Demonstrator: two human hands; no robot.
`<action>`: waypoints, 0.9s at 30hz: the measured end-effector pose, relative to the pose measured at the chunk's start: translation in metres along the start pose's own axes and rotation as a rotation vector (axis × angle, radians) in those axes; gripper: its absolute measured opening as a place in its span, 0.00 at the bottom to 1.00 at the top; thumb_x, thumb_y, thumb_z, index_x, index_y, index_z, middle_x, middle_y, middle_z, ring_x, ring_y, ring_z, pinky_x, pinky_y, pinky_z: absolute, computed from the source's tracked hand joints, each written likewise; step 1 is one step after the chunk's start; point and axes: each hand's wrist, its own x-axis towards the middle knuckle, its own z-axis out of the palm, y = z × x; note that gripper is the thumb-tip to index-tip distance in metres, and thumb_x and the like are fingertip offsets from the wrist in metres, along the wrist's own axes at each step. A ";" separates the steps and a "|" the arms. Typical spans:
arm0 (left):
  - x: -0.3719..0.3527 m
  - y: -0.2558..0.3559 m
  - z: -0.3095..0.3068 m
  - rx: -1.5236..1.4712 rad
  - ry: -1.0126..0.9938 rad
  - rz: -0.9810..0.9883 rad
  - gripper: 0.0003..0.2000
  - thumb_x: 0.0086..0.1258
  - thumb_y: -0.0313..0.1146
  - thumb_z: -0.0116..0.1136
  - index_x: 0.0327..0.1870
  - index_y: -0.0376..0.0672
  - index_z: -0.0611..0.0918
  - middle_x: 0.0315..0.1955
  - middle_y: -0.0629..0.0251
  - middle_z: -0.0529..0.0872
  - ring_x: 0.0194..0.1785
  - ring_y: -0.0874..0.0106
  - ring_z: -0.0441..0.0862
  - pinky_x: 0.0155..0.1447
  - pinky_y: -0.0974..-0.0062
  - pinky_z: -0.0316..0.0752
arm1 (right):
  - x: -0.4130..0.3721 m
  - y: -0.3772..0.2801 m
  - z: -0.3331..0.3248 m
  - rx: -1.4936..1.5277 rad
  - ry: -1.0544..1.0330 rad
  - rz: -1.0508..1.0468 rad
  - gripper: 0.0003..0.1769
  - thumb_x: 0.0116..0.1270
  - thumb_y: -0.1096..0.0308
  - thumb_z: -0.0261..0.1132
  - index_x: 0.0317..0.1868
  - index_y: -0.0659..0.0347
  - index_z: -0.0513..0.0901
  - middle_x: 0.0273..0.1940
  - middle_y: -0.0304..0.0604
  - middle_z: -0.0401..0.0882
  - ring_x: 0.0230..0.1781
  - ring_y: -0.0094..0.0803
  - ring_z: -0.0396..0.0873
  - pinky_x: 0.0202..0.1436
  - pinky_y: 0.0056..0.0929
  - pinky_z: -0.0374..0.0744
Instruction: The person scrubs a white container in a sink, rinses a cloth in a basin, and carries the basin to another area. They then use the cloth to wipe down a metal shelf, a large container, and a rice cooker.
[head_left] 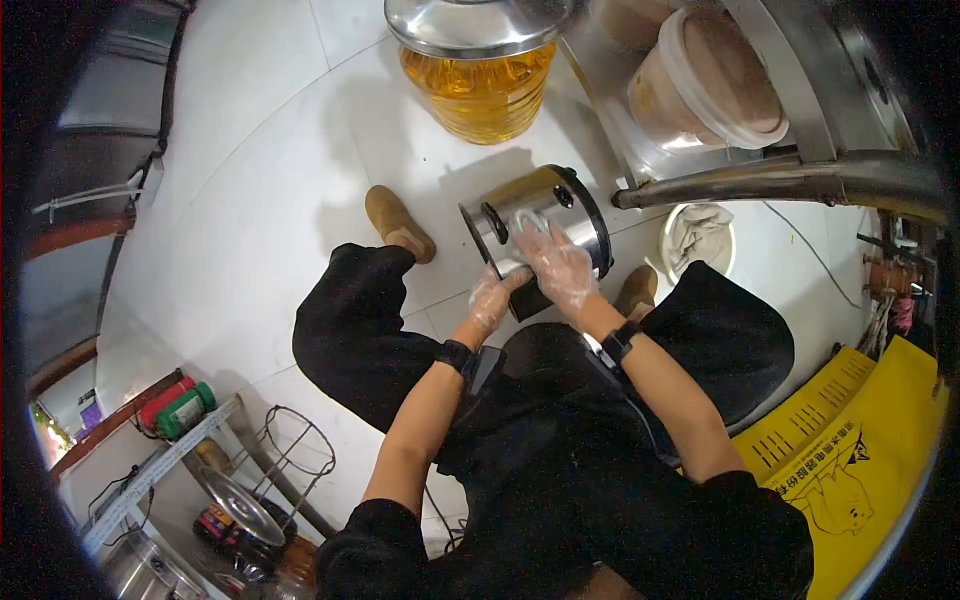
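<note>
A stainless steel cylindrical container with a black base ring and black side fittings lies on its side on the floor between my feet. My left hand, in a clear plastic glove, grips its near edge. My right hand, gloved as well, presses on the curved steel wall with its fingers bent. A pale, shiny wad shows at the right fingertips; its kind is not clear.
A big jar of yellow liquid with a steel lid stands ahead. At the right are a metal rack, a lidded tub, a white bucket holding cloth and yellow cardboard. A shelf with pots is at lower left.
</note>
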 end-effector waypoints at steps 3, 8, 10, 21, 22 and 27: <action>0.006 -0.017 0.003 0.029 0.029 -0.055 0.25 0.63 0.44 0.64 0.54 0.36 0.74 0.47 0.58 0.81 0.50 0.65 0.76 0.55 0.70 0.68 | 0.044 0.006 -0.004 -0.029 -0.090 0.045 0.26 0.59 0.73 0.56 0.60 0.49 0.74 0.64 0.41 0.70 0.59 0.45 0.72 0.52 0.36 0.79; -0.004 0.015 0.001 0.157 0.089 -0.103 0.22 0.64 0.42 0.63 0.53 0.36 0.76 0.46 0.57 0.82 0.49 0.65 0.77 0.55 0.69 0.68 | 0.054 0.009 0.003 -0.181 -0.075 -0.077 0.29 0.57 0.72 0.58 0.63 0.54 0.72 0.64 0.40 0.71 0.58 0.40 0.73 0.54 0.34 0.78; -0.015 0.029 0.002 -0.065 0.067 -0.105 0.20 0.64 0.39 0.63 0.52 0.36 0.76 0.45 0.59 0.83 0.49 0.65 0.77 0.55 0.69 0.69 | 0.023 0.008 -0.002 -0.138 0.037 -0.128 0.29 0.56 0.74 0.58 0.62 0.54 0.73 0.63 0.41 0.71 0.57 0.43 0.74 0.55 0.35 0.78; 0.001 0.038 -0.001 -0.770 0.110 -0.229 0.20 0.68 0.44 0.52 0.57 0.47 0.78 0.68 0.68 0.64 0.70 0.73 0.58 0.70 0.72 0.51 | -0.047 0.004 -0.004 0.021 0.006 -0.088 0.31 0.53 0.80 0.57 0.59 0.46 0.75 0.63 0.38 0.72 0.60 0.48 0.71 0.53 0.37 0.79; 0.006 0.039 -0.002 -0.770 0.109 -0.228 0.20 0.68 0.44 0.52 0.57 0.47 0.78 0.68 0.68 0.64 0.70 0.73 0.58 0.70 0.72 0.51 | -0.046 -0.001 -0.008 0.044 0.030 -0.121 0.30 0.53 0.80 0.57 0.58 0.45 0.76 0.62 0.38 0.72 0.59 0.48 0.72 0.53 0.37 0.79; 0.034 0.005 0.009 -0.764 0.137 -0.261 0.28 0.58 0.49 0.63 0.52 0.34 0.77 0.50 0.63 0.78 0.52 0.69 0.70 0.58 0.72 0.64 | -0.049 -0.010 0.007 0.072 -0.031 -0.094 0.27 0.56 0.78 0.57 0.57 0.45 0.76 0.59 0.37 0.76 0.59 0.47 0.72 0.54 0.37 0.79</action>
